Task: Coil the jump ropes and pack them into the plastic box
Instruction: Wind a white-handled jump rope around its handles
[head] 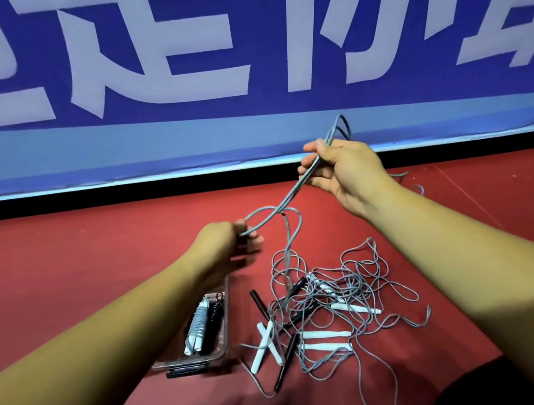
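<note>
Box [227,312] at left holds one coiled rope [198,327]. My left hand [226,243] pinches the grey cord [280,205]; my right hand [344,170] clasps its gathered loops. Light, limp, snag-prone: I judge handles the best hold in the floor tangle [336,303].

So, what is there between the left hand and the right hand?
Only the grey rope, in several strands, spans the air from the left hand up to the right hand. Both hands hold it. The head view shows this.
</note>
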Demonstrator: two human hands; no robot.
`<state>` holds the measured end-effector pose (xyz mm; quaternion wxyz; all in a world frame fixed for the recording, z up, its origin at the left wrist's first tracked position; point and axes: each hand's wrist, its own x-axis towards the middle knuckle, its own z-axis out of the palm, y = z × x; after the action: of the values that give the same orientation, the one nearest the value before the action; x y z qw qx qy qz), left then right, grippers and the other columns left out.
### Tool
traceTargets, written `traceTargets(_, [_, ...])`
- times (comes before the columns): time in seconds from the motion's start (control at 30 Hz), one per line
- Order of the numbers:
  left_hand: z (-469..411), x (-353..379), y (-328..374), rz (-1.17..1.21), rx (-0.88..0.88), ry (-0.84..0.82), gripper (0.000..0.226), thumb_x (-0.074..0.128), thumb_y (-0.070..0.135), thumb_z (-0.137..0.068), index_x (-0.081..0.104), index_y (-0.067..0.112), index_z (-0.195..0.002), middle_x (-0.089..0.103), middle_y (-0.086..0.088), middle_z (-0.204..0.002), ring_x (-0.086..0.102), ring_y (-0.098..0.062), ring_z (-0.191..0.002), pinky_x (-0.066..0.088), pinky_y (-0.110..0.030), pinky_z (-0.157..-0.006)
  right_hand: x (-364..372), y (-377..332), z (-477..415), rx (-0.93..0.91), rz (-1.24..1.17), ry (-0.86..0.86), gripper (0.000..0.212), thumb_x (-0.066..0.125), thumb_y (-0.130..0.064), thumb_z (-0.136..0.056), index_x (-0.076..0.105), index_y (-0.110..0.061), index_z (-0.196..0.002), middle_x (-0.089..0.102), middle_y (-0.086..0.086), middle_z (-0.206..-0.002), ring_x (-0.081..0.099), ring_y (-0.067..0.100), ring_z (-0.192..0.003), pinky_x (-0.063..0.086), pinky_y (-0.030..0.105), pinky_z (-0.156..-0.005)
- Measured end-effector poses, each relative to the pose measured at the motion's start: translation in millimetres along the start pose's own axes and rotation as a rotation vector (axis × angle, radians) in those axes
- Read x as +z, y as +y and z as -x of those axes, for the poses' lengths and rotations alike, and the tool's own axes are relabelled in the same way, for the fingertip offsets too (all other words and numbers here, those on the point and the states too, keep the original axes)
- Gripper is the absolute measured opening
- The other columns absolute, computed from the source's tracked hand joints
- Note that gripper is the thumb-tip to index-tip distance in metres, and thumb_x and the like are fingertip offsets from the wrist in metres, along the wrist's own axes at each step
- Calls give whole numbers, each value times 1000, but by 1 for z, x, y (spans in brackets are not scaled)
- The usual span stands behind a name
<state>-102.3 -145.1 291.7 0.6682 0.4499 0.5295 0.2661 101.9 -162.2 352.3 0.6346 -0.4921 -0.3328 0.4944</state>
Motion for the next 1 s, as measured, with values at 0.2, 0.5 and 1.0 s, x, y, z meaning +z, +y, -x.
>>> traceTargets(0.2, [13, 3, 26, 92, 399, -143, 30, 36, 16, -106, 56, 7, -86, 43, 0, -56, 47, -16, -50, 36, -25, -53, -23, 18, 2, 509, 791, -62, 29, 57, -25, -98, 54, 4, -94, 65, 22, -72, 64, 23, -45, 57, 34, -45])
traceTargets(0.5, [30, 1, 49, -235, 505, -236, 29, 39, 13, -105, 52, 2, -82, 23, 2, -54, 18, -9, -49, 10, -28, -50, 10, 17, 23, 77, 613, -602, 23, 60, -10, -88, 63, 5, -105, 66, 26, -113, 61, 20, -97, 47, 35, -91])
traceTargets(1.0, [13, -48, 59, 27, 301, 80, 31, 38, 20, -106, 52, 9, -80, 23, 5, -52, 21, -8, -39, 18, -17, -39, -17, 24, 15, 172, 651, -561, 11, 57, 3, -93, 67, -1, -96, 67, 11, -83, 70, 22, -78, 57, 30, -78])
